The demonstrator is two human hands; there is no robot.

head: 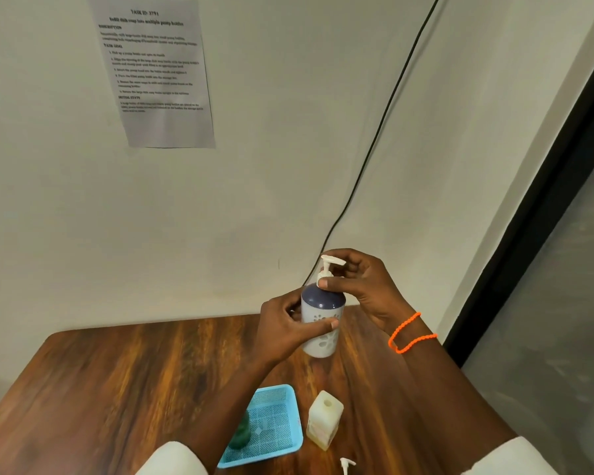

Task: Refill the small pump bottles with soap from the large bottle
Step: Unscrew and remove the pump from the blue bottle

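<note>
I hold a small pump bottle [321, 323], white with a dark blue top, upright in the air above the wooden table [124, 378]. My left hand [285, 332] grips its body from the left. My right hand [360, 286] pinches the white pump collar at the neck, the pump head [331, 260] sticking up between my fingers. An open square translucent bottle [324, 419] without a pump stands on the table below. A loose white pump head [347, 465] lies near the front edge.
A light blue mesh basket [278, 402] sits on the table to the left of the square bottle, with a dark green object [242, 431] inside it. A printed sheet [155, 70] hangs on the wall, and a black cable [374, 142] runs down it.
</note>
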